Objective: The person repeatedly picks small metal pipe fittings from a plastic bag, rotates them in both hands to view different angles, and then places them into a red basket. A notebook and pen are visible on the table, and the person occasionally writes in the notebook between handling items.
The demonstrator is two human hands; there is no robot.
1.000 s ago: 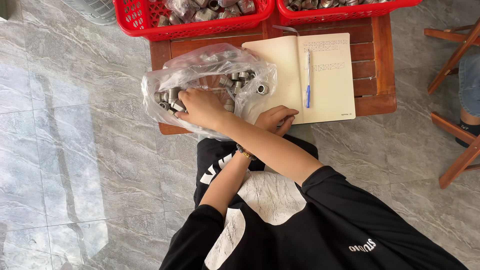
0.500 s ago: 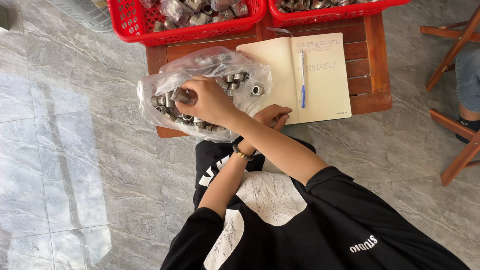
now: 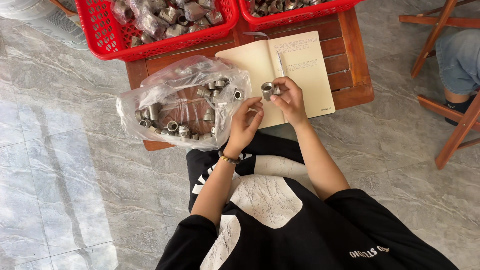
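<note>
My right hand (image 3: 289, 101) holds a short grey metal pipe fitting (image 3: 268, 90) by its fingertips above the open notebook (image 3: 305, 70). My left hand (image 3: 246, 120), with a bead bracelet at the wrist, hovers just left of the fitting with its fingers curled apart and nothing visible in them. To its left a clear plastic bag (image 3: 150, 97) lies open on the small wooden table (image 3: 352, 75), filled with several similar metal fittings.
A pen (image 3: 281, 63) lies on the notebook. Two red plastic baskets (image 3: 160, 46) (image 3: 300, 17) of metal parts stand at the table's far side. Wooden chair legs (image 3: 452, 130) and another person's leg (image 3: 460, 60) are at the right. A white container (image 3: 42, 20) sits top left.
My right hand has come out of the plastic bag and moved right over the notebook with a fitting. My arms have uncrossed, and my left hand has risen beside it.
</note>
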